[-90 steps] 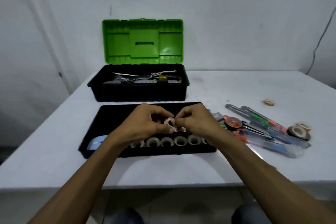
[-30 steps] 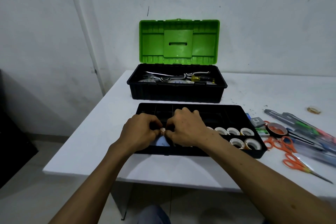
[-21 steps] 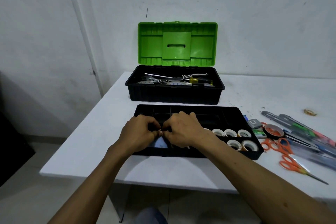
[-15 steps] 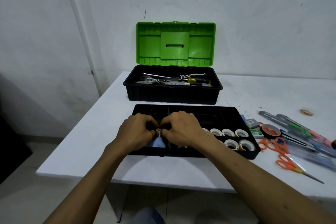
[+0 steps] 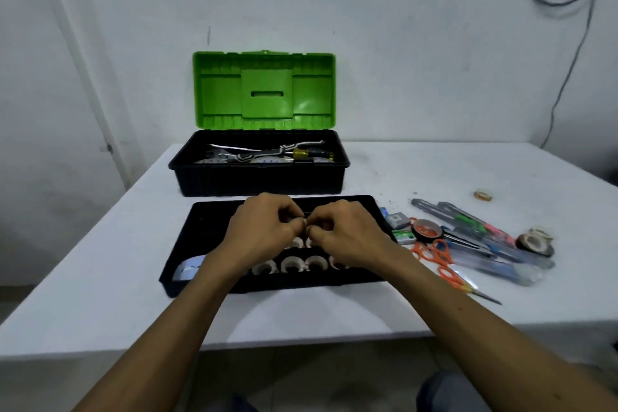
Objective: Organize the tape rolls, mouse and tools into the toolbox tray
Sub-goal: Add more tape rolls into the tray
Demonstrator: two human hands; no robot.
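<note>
You held a small tape roll (image 5: 305, 223) pinched between the fingertips of both hands, directly above the middle of the toolbox tray (image 5: 200, 211). Your left hand (image 5: 264, 231) and right hand (image 5: 347, 234) were curled and pressed close together, thumbs nearly touching; the roll was mostly hidden by them, so its orientation could not be told. In my judgement the step would go well if you lowered the roll on edge into a free slot, releasing one hand first so the other could steer it. Beneath your hands, the seated rolls (image 5: 292, 264) stood in rows on edge. The mouse (image 5: 187, 271) lay in the tray's near corner, just outside your left forearm. Beyond your right hand, on the table (image 5: 434, 170), remained the scissors (image 5: 444, 264), the black tape roll (image 5: 426, 230) and the long tools (image 5: 468, 221), all apart from the tray. The open toolbox (image 5: 261, 174) stood behind your hands.
</note>
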